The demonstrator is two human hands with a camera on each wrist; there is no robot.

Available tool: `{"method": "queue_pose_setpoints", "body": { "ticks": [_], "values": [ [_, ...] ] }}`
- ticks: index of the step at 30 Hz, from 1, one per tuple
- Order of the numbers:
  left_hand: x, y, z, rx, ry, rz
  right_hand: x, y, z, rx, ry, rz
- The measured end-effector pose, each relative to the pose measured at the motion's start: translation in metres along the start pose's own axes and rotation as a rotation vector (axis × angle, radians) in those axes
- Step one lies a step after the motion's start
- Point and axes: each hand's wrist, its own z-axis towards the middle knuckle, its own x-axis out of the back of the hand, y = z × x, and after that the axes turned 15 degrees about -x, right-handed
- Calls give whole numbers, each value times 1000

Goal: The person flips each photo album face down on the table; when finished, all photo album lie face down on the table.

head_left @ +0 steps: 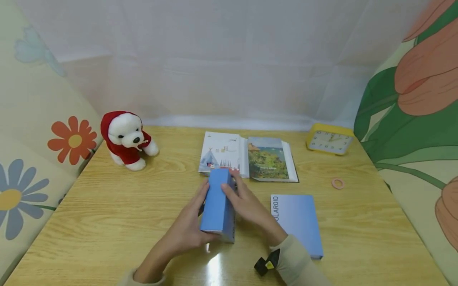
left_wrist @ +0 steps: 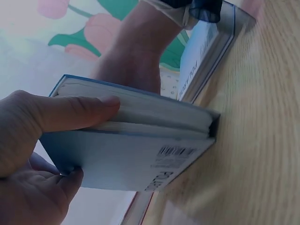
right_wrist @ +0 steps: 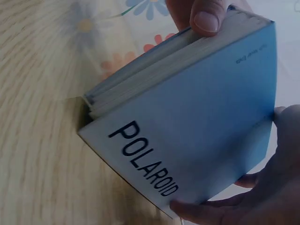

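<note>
While upright — blue book point(head_left: 216, 204) between hands

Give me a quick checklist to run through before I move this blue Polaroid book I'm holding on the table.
1. Both hands on the blue book: ok; left hand and right hand grip opposite covers.
2. Book closed: not ok; pages gape slightly under the left thumb.
3. Book resting on the table: ok, standing on its spine.
4. Second blue book clear of the wrist: not ok, right beside it.
5. Open books behind: cannot tell whether touching.
</note>
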Motion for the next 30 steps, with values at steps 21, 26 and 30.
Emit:
{"method": "queue_pose_setpoints", "body": {
  "ticks": [21,26,30],
  "values": [
    [-50,-20,3,21,-11,-144,23,-17,-15,-55,59,18],
    [-57,-23,-2,82,-22,-112,23,-16,-14,-33,63,18],
    [-58,-22,-2,96,-15,-84,23,-14,-14,-14,58,33]
  ]
}}
